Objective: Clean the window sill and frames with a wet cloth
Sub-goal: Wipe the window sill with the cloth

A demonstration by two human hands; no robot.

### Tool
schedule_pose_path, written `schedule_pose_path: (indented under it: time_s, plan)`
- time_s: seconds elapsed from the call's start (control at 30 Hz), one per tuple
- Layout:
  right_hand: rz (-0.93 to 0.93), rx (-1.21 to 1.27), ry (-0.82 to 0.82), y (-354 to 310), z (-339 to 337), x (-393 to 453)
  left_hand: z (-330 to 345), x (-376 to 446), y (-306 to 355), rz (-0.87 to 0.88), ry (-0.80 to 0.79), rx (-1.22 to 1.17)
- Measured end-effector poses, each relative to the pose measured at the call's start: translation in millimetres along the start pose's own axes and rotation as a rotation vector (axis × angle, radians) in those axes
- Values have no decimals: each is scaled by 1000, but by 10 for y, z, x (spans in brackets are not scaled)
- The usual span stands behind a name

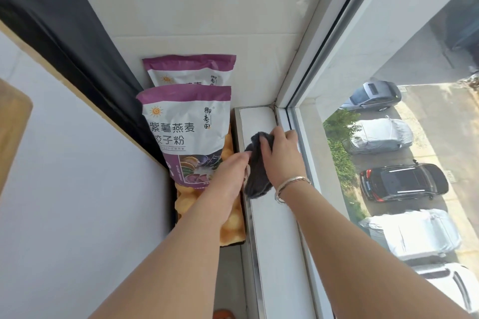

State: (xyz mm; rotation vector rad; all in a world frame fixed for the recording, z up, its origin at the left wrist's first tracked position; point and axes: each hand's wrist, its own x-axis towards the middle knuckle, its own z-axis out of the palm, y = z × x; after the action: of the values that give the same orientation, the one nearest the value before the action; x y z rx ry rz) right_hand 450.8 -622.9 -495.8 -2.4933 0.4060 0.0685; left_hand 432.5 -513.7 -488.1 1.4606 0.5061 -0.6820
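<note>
On the white window sill (269, 215), toward its far end, we have the dark grey cloth (256, 176) bunched up and lying across the ledge, its near tail drooping over the sill's metal-edged left side. Our right hand (281, 155), silver bangle (290, 188) at the wrist, is planted on top of it, fingers curled down over the cloth and pinning it to the sill, fingertips reaching toward the window frame (290, 116) on the right. Our left hand (230, 168) comes in from the left and meets the cloth's left edge; its fingers are tucked behind the fabric, so we cannot tell whether they grip it or merely touch. Just left of the sill, two purple-and-white flour bags (186, 124) stand one behind the other on a yellow bumpy mat (230, 228), close to our left forearm. Beyond the glass on the right, parked cars (403, 181) sit far below. We judge we are mid-wipe on the sill's far stretch, with the corner where sill meets frame not yet reached. Next, we reckon, the cloth wants pushing into that dark far corner (273, 106), then along the frame's channel, with firm downward pressure and the left arm kept off those bags.
</note>
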Motion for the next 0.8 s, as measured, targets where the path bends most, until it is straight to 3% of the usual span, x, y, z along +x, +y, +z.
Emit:
schedule_pose_path:
  time_s: [0.13,0.2,0.3,0.37,0.57,0.7,0.8]
  plan:
    - [-3,67,124,-70,135,414,-2,162,-126,3,69,27]
    - [-94,76,81,-82,224,631,-29,215,-185,-29,67,-8]
    - [-341,-314,-148,0,386,785,-60,280,-249,-69,70,-45]
    - [-429,-448,-157,71,418,757,-83,291,-251,-74,84,-31]
    - [-420,-568,-58,323,360,34,-101,218,-204,-122,67,-42]
    - [-464,-630,-62,214,348,271,-20,230,-184,-145,51,-36]
    - [-398,-613,-91,94,365,345,21,213,-170,-132,43,-28]
